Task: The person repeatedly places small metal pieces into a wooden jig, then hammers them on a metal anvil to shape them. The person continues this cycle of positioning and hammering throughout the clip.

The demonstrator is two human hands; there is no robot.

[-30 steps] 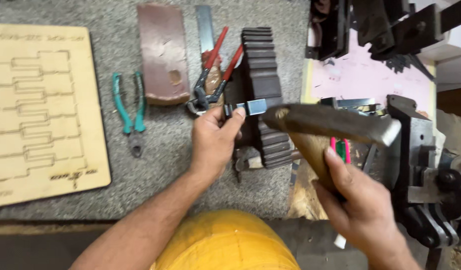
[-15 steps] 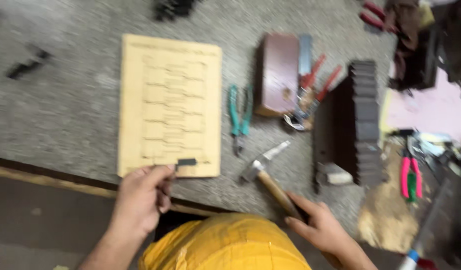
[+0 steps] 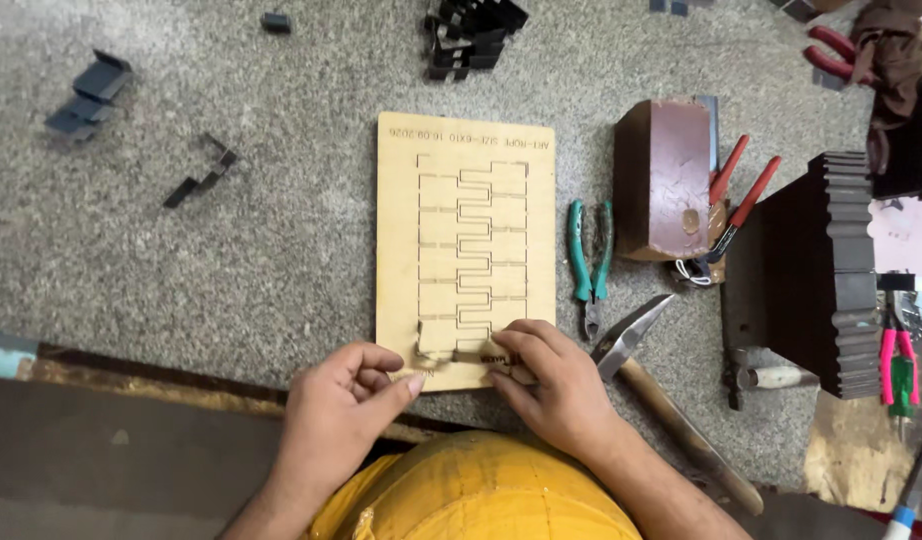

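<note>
On the grey speckled bench [image 3: 231, 260], a thin wooden board [image 3: 466, 200] cut with a stepped pattern of slots is laid flat, its near edge close to the bench edge. Right of it lie green-handled pliers [image 3: 588, 262], and nearer, a hammer [image 3: 671, 410] is left untouched. At the board's near edge a small metal strip [image 3: 451, 352] is pinched from the left by the left hand [image 3: 336, 415] and pressed down by the narrowed fingertips of the right hand [image 3: 556, 385]. The step is judged best done if the strip is kept upright over its slot and seated evenly along its length.
</note>
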